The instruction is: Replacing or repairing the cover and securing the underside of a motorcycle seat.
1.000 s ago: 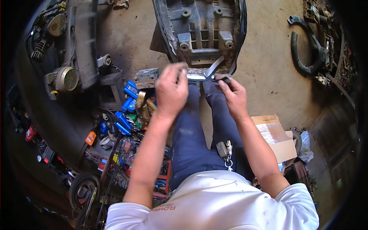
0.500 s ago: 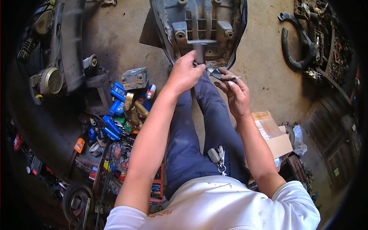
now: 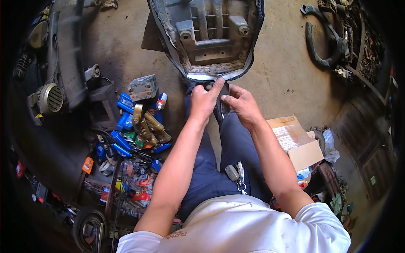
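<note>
An upturned vehicle seat [image 3: 214,54] with a ribbed dark plastic base lies at the top, its black cover edge [image 3: 258,33] wrapped around the rim. At its near end, below a pale strip of lining [image 3: 202,77], my two hands work close together. My left hand [image 3: 203,101] is closed, its thumb pressed up against the cover's near edge. My right hand [image 3: 244,105] pinches a dark, strip-like piece [image 3: 223,98] between thumb and fingers. The fingertips of my left hand are partly hidden, and the piece's exact kind is unclear.
To the left are a grey battery [image 3: 142,87], a spray can [image 3: 161,101] and blue and gold bottles [image 3: 145,128]. An open cardboard box [image 3: 301,145] stands at right. A curved black tube [image 3: 322,59] lies farther off. Keys [image 3: 236,172] hang at my waist.
My left hand has come down from over the seat, and the blurred dark-handled tool it held no longer shows. My right hand has moved left to join it at the seat's near edge.
</note>
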{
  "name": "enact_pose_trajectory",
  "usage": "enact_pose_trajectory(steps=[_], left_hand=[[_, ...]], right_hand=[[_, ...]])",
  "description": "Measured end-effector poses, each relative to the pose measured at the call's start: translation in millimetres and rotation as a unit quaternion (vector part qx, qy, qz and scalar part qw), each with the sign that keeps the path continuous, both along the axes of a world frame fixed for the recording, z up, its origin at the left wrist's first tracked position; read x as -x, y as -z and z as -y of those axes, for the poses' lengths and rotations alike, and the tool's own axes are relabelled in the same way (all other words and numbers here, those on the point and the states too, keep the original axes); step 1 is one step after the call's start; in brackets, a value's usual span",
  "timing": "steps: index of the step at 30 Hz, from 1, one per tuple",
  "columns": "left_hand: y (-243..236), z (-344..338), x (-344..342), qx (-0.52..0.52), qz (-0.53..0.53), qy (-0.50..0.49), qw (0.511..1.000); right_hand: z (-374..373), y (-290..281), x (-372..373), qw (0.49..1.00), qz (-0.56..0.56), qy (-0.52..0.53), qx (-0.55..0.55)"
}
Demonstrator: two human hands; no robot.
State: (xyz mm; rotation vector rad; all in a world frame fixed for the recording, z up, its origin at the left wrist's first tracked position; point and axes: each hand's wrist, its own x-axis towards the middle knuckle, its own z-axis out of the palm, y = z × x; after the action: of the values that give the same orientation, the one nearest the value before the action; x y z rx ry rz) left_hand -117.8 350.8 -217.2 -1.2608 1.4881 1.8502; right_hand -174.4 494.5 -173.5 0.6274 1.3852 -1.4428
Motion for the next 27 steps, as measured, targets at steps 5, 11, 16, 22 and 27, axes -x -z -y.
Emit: enact_pose_trajectory(steps=[5,11,16,22,27], left_hand=[[0,0,18,-0.141,0.045,-0.063,0.987],[0,-7,31,-0.198,0.048,-0.206,0.957],[14,-7,28,-0.194,0.043,-0.218,0.956],[17,-28,37,-0.134,0.013,-0.3,0.944],[13,-39,49,-0.076,0.08,-0.299,0.948]], right_hand=[[3,21,-7,0.891,-0.316,-0.242,-0.221],[2,8,3,0.823,-0.413,-0.31,-0.237],[-12,-5,16,0.77,-0.472,-0.367,-0.226],[3,-10,14,0.804,-0.355,-0.369,-0.303],[0,-21,10,0.817,-0.366,-0.344,-0.284]])
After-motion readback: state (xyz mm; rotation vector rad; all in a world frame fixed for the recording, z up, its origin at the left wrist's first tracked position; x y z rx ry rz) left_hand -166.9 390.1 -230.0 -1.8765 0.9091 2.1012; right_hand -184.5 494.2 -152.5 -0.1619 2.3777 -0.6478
